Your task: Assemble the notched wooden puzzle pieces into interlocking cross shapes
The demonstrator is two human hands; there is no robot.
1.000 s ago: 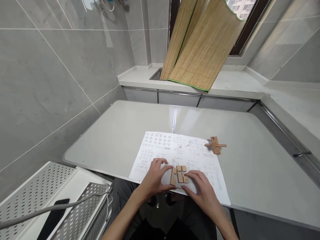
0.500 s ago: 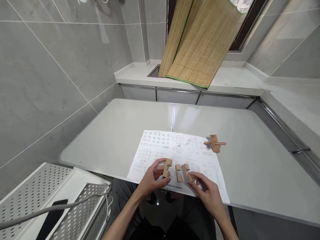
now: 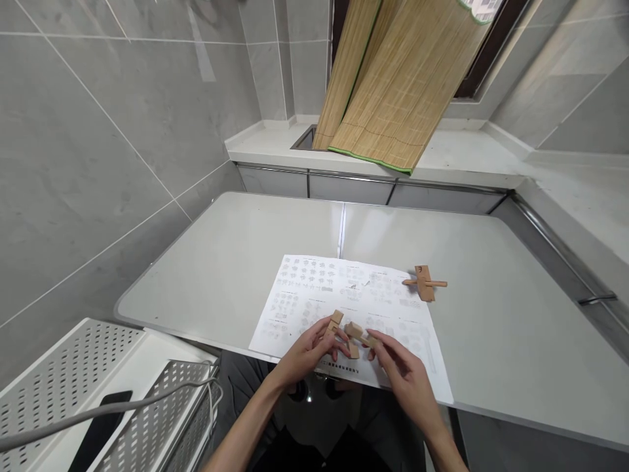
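Near the front edge of the table, my left hand [image 3: 308,353] is closed around a notched wooden block [image 3: 337,318], whose upper end sticks out past the fingers. My right hand [image 3: 403,368] pinches another notched wooden block [image 3: 354,330] at its right end, holding it tilted with its other end pointing left. Under and between them, a third wooden block [image 3: 353,351] is partly covered by the fingers and the held block. A white printed sheet [image 3: 314,314] with rows of small diagrams lies beneath all of them.
At the sheet's right edge lies a brown piece of card [image 3: 423,283] with a wooden stick [image 3: 436,284] across it. A white perforated rack [image 3: 59,367] with a grey cable [image 3: 162,391] stands at the left. A bamboo blind [image 3: 393,85] hangs beyond the table [image 3: 221,262].
My right hand has lifted its block and swung it left over the middle block. My left hand has turned its block, and its fingers now reach toward the middle one.
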